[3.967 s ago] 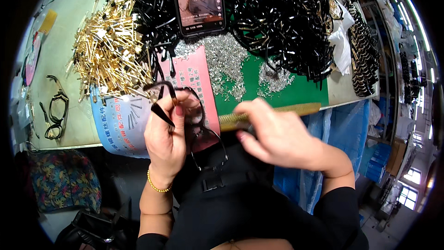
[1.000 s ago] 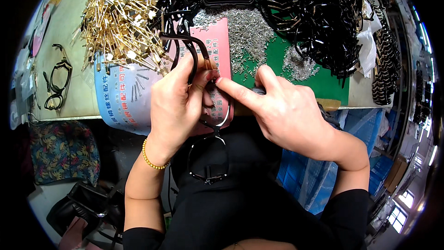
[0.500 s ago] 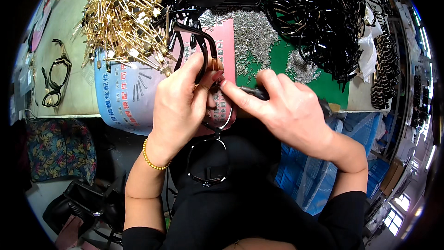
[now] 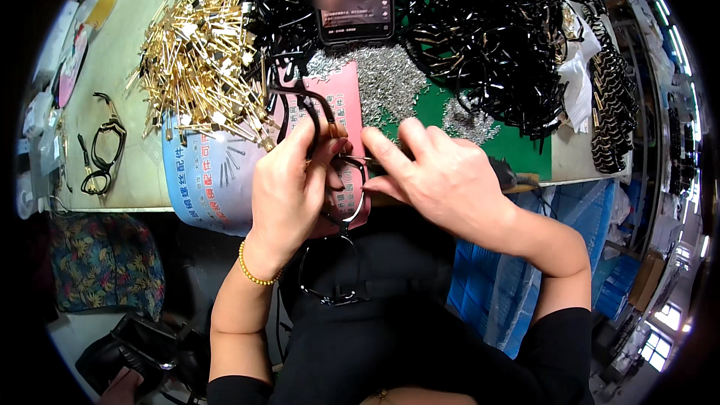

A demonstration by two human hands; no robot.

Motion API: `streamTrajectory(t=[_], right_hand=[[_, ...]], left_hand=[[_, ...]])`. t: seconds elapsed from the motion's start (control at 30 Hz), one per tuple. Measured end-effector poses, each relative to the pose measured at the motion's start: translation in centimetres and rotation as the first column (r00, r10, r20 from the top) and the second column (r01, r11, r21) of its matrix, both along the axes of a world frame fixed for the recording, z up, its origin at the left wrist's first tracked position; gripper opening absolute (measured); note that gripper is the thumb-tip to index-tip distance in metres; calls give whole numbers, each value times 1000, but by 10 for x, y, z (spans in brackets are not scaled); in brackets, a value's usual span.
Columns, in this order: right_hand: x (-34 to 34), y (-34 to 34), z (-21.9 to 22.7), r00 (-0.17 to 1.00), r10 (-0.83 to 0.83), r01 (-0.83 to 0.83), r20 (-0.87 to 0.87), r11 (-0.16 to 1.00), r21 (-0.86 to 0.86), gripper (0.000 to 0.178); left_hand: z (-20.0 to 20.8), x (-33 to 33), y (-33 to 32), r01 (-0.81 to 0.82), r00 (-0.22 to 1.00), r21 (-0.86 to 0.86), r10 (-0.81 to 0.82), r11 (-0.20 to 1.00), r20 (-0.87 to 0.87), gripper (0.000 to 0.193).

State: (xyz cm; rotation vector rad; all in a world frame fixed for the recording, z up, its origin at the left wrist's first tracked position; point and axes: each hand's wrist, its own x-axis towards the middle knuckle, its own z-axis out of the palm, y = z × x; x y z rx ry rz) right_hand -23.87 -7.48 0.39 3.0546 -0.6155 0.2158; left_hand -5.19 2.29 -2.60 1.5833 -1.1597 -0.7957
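My left hand (image 4: 287, 180) is closed on a pair of eyeglasses (image 4: 328, 301), pinching them near a hinge. The thin-rimmed front hangs down over my lap, and a black temple arm (image 4: 328, 111) rises above my fingers. From the right, my right hand (image 4: 454, 180) is closed on a slim screwdriver (image 4: 504, 173) with a black body, which shows partly behind the hand. Its thin shaft points at the hinge by my left fingertips. Whether the tip touches a screw is too small to tell.
Gold temple pieces (image 4: 199, 56) pile up at the left, black temple arms (image 4: 487, 52) at the right. Small silver screws (image 4: 394, 79) lie between on a green mat (image 4: 529, 157) and printed sheet (image 4: 202, 195). A phone (image 4: 356, 15) stands behind. Another frame (image 4: 107, 142) lies far left.
My right fingers have drawn back a little from the hinge, and the thumb shows below the index finger. My view has shifted, so the table sits lower in it.
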Motion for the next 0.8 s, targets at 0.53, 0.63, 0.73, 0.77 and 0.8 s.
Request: streamTrajectory(t=[0.53, 0.63, 0.73, 0.77, 0.8], right_hand=[[-60, 8, 29, 965, -218, 259, -147, 887, 383, 47], [-57, 9, 32, 949, -234, 300, -212, 879, 370, 51], [-59, 10, 29, 935, -266, 338, -234, 867, 367, 55], [-59, 10, 28, 931, -278, 350, -236, 863, 364, 57], [-60, 10, 27, 927, -292, 362, -235, 859, 361, 59]], left_hand=[[12, 23, 12, -473, 812, -129, 374, 872, -448, 40], [1, 21, 33, -474, 834, -187, 371, 861, -408, 32], [-8, 27, 52, -491, 869, -324, 480, 809, -120, 33], [-9, 26, 58, -519, 846, -345, 527, 782, -78, 33], [-14, 27, 65, -585, 799, -338, 595, 737, -88, 26]])
